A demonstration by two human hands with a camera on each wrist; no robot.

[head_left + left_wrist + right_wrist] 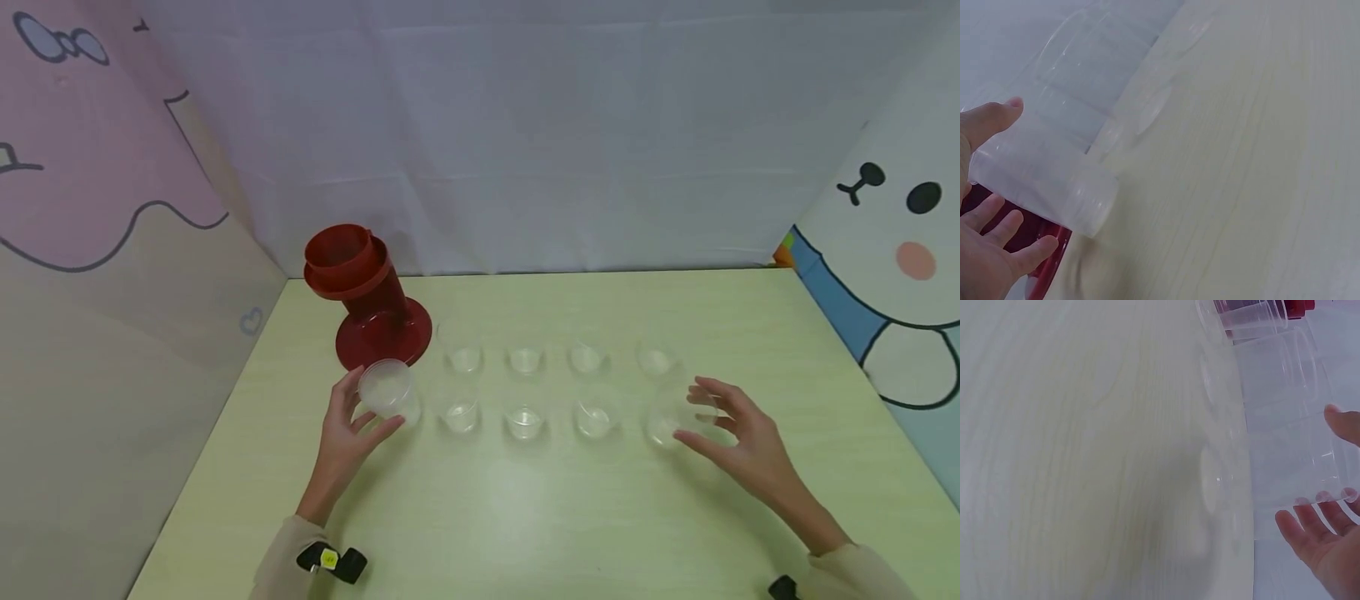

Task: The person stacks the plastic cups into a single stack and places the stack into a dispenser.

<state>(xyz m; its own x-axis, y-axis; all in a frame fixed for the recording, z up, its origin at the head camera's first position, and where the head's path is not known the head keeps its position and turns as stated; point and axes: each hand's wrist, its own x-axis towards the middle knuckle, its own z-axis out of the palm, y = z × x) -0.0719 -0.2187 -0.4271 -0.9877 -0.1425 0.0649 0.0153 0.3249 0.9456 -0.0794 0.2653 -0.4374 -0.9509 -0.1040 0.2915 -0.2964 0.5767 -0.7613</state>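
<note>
While the left hand (347, 435) grips an upright whitish cup (386, 387) just left of the near row of cups (523, 423), the right hand (750, 450) grips that row's rightmost clear cup (663, 423), also upright.

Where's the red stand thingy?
In the head view, the red stand is at the back left of the table, just beyond the left hand and left of the back row of clear cups.

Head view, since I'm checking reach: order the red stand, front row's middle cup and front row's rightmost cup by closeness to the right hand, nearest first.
1. Rightmost cup, at the right hand.
2. Middle cup, further left.
3. Red stand, back left.
</note>
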